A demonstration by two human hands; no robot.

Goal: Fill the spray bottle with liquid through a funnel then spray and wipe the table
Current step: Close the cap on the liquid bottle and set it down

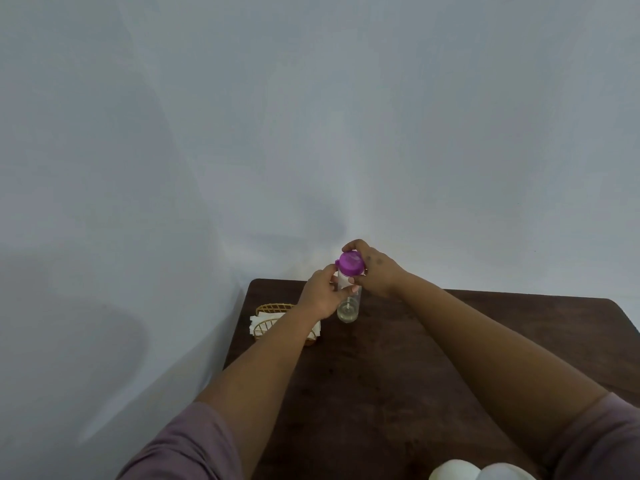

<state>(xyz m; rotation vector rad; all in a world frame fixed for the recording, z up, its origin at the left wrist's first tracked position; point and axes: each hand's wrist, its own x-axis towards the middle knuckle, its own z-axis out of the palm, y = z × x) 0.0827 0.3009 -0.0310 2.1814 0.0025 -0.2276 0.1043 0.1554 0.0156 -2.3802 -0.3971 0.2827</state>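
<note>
Spray bottle in both gripping hands (left hand, right hand) over dark table, grey wall.

Clear spray bottle upright on table, purple top.

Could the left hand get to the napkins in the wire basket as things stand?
Probably yes, once it lets go: the left hand grips the spray bottle beside the basket, and nothing blocks the napkins.

We see the tabletop bare across its middle and right side; only the napkin basket near the far left corner and the spray bottle beside it obstruct.
</note>
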